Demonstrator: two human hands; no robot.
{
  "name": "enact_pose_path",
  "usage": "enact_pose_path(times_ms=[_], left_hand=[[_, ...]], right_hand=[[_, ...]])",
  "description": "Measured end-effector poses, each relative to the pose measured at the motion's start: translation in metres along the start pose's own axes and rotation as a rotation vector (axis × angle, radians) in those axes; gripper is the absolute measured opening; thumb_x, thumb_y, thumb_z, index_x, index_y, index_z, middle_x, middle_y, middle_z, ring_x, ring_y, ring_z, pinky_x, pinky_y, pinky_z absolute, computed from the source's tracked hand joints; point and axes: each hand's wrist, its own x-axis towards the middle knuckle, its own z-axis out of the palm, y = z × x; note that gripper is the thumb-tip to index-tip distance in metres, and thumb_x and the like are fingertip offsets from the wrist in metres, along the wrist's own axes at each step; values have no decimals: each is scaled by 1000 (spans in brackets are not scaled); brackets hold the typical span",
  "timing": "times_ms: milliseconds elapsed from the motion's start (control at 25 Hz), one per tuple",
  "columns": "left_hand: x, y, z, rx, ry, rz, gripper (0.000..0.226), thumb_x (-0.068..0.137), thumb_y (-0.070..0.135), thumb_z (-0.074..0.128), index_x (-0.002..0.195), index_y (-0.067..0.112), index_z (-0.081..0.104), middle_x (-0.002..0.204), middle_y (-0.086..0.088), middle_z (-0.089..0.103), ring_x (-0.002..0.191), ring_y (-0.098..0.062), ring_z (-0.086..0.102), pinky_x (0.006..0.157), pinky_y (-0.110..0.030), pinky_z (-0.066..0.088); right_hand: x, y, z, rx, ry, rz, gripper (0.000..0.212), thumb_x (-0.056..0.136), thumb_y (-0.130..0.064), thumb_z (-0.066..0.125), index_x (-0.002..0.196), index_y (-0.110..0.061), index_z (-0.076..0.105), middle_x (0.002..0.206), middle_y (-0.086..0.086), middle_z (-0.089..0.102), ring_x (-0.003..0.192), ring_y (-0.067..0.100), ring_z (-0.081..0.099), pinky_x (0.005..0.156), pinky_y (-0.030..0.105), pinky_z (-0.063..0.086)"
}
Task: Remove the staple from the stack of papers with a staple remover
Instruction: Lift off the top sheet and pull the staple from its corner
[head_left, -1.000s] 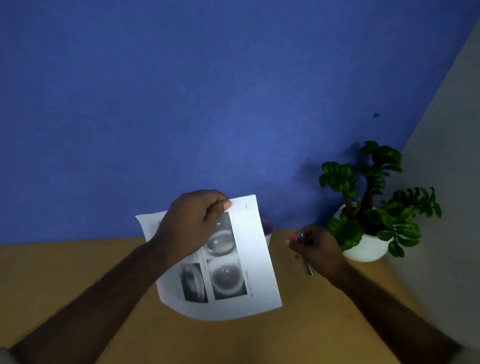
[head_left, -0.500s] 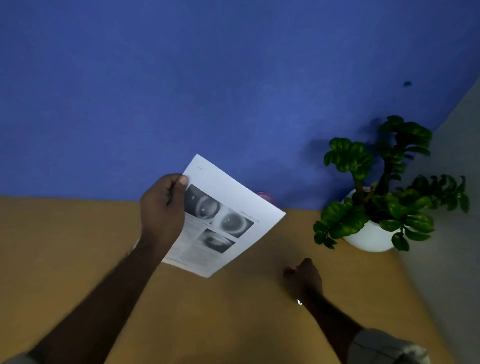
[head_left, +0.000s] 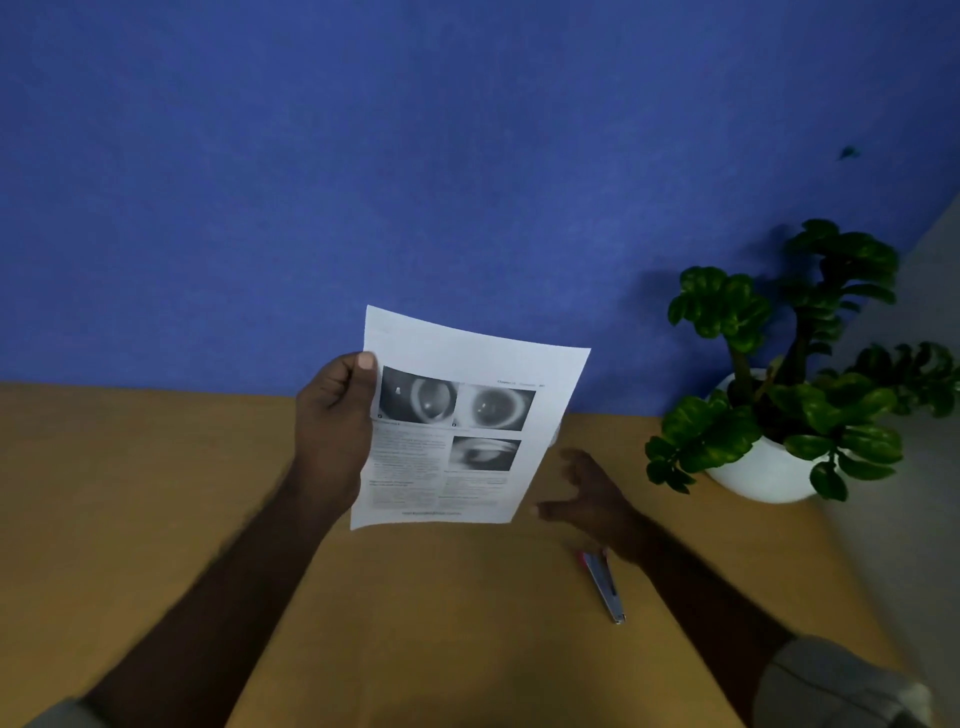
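My left hand grips the left edge of a stack of white papers printed with grey eye pictures and text, held upright above the wooden table. No staple can be made out on the sheets. My right hand hovers just right of the papers' lower corner, blurred, fingers spread and holding nothing. The staple remover, a slim metal tool with a pink end, lies on the table just below that hand, partly under the wrist.
A green plant in a white pot stands at the table's back right corner. A blue wall rises behind the table; a grey wall closes the right side. A small pale object peeks out behind the papers' right edge.
My right hand has let go of the staple remover, which now lies on the table, and has moved up toward the papers. My left hand has turned the papers upright.
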Motion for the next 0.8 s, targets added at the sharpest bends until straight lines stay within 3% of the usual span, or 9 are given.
enact_pose_path(times_ms=[80, 160, 240, 360, 520, 600, 680, 800], left_hand=[[3, 1, 1, -17, -42, -9, 25, 105, 25, 52, 99, 12, 72, 100, -3, 76, 91, -13, 70, 78, -24, 57], [8, 2, 3, -51, -71, -40, 27, 105, 25, 51, 103, 7, 72, 106, -9, 76, 94, -17, 71, 81, -28, 58], [13, 1, 4, -113, -74, -87, 28, 105, 25, 52, 104, 6, 72, 107, -9, 76, 95, -17, 71, 82, -30, 59], [20, -6, -1, -174, -119, -162, 23, 104, 24, 54, 105, 10, 72, 104, -4, 78, 93, -18, 73, 77, -30, 60], [19, -35, -15, 76, -381, -218, 23, 99, 18, 63, 121, 14, 67, 118, -3, 75, 109, -24, 71, 90, -41, 57], [11, -55, -22, 164, -455, -295, 22, 98, 15, 64, 119, 20, 69, 117, 2, 75, 110, -22, 71, 94, -43, 56], [2, -75, -28, 221, -411, -394, 20, 100, 11, 60, 112, 22, 71, 114, 3, 75, 109, -23, 70, 97, -46, 55], [-2, -104, -32, 279, -235, -471, 23, 101, 6, 55, 116, 10, 72, 116, -5, 73, 107, -27, 68, 96, -44, 53]], right_hand=[[-8, -38, -3, 166, -211, -254, 86, 67, -22, 89, 138, -33, 41, 138, -8, 55, 126, 13, 52, 94, 27, 49], [-13, -56, 2, 266, -289, -357, 65, 74, -16, 83, 131, -27, 54, 128, -3, 65, 118, 17, 61, 91, 32, 54], [-14, -56, 14, 379, -214, -343, 45, 80, -9, 77, 122, -17, 64, 119, 4, 70, 111, 23, 66, 87, 34, 55], [-12, -43, 32, 523, -29, -263, 33, 82, -1, 71, 114, -8, 68, 111, 13, 73, 104, 33, 68, 88, 44, 56], [-3, -42, 40, 546, 58, -227, 29, 83, 2, 68, 109, -12, 70, 103, 9, 75, 95, 30, 71, 75, 35, 59], [2, -44, 41, 547, 84, -209, 27, 83, 1, 68, 106, -13, 71, 101, 8, 76, 93, 28, 72, 71, 30, 59], [6, -44, 41, 556, 96, -200, 28, 82, 1, 69, 107, -12, 71, 101, 9, 76, 92, 27, 72, 73, 32, 59], [14, -37, 51, 553, 43, -119, 29, 82, 0, 70, 109, -9, 69, 103, 10, 75, 93, 27, 72, 75, 36, 59]])
